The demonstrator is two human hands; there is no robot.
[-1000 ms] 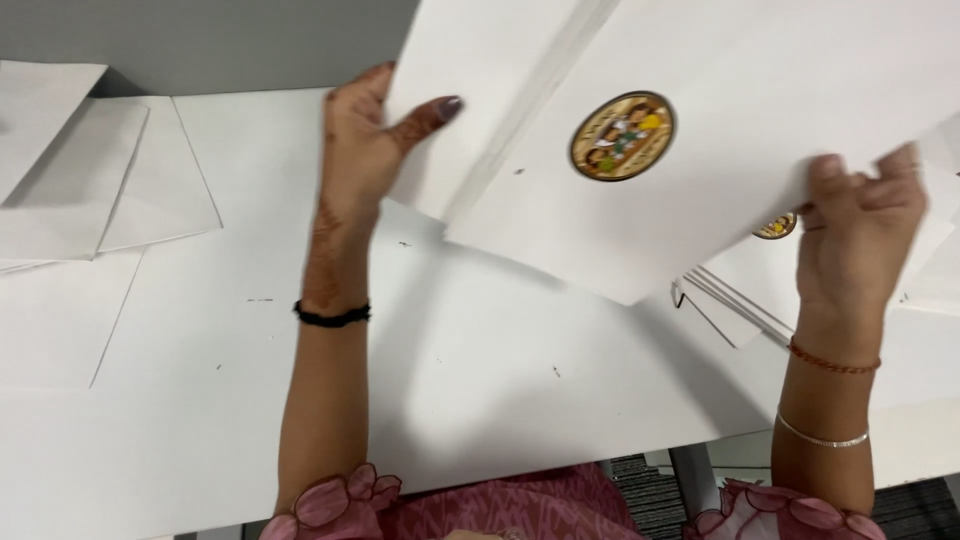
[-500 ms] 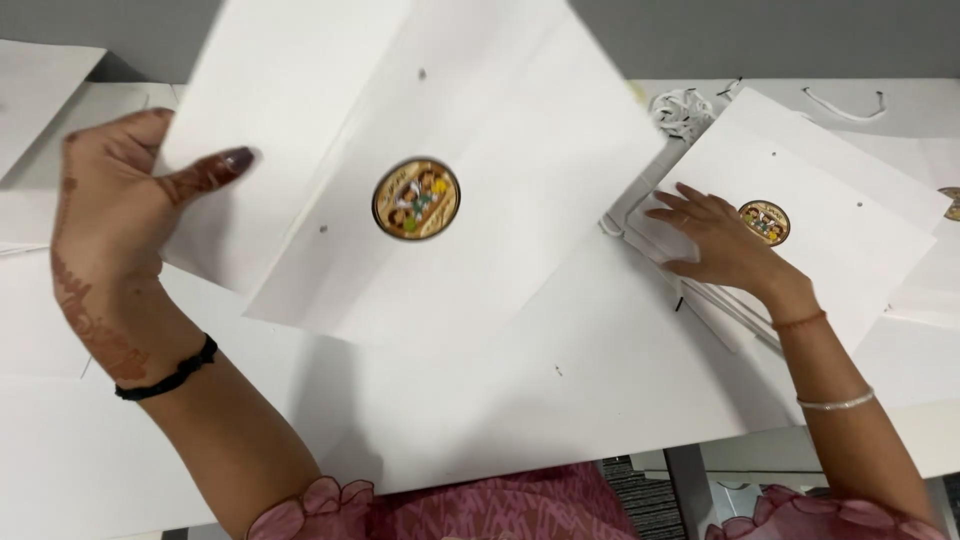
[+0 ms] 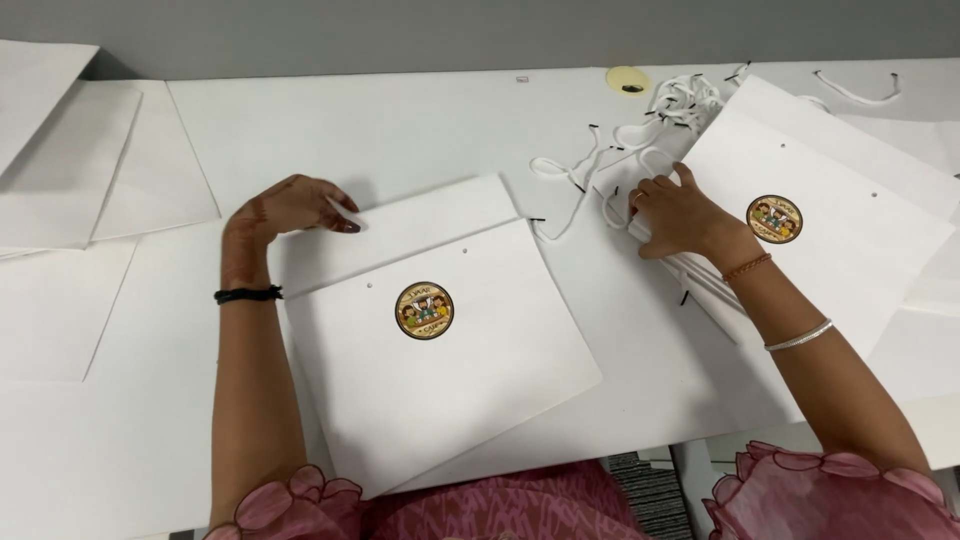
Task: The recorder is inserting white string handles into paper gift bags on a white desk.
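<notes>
1. I saw the left hand (image 3: pixel 285 208) resting at about ten o'clock of the flat white paper bag (image 3: pixel 440 340), fingers loosely spread, gripping nothing, the fingertips touching the bag's upper left corner.
2. That bag lay flat on the white table (image 3: pixel 400 130), right in front of me and slightly tilted, with a round brown sticker (image 3: pixel 424 310) near its middle and two small punched holes above it.
3. A folded flap formed the bag's top strip, running toward one o'clock.
4. The right hand (image 3: pixel 682 215) sat at three o'clock of the bag, well apart from it, palm down with its fingers curled over the left edge of a stack of white bags (image 3: pixel 830 250); I could not tell whether it pinched a sheet or only pressed on it.
5. The top bag of that stack carried a similar round sticker (image 3: pixel 774 218), just beside the right wrist.
6. A tangle of white cord handles (image 3: pixel 640 135) with black tips lay at twelve o'clock of the right hand, near its fingertips.
7. More white sheets (image 3: pixel 80 170) lay at nine o'clock of the left hand, at the table's far left.
8. A black band circled the left wrist; a thin red thread and a silver bangle circled the right forearm.
</notes>
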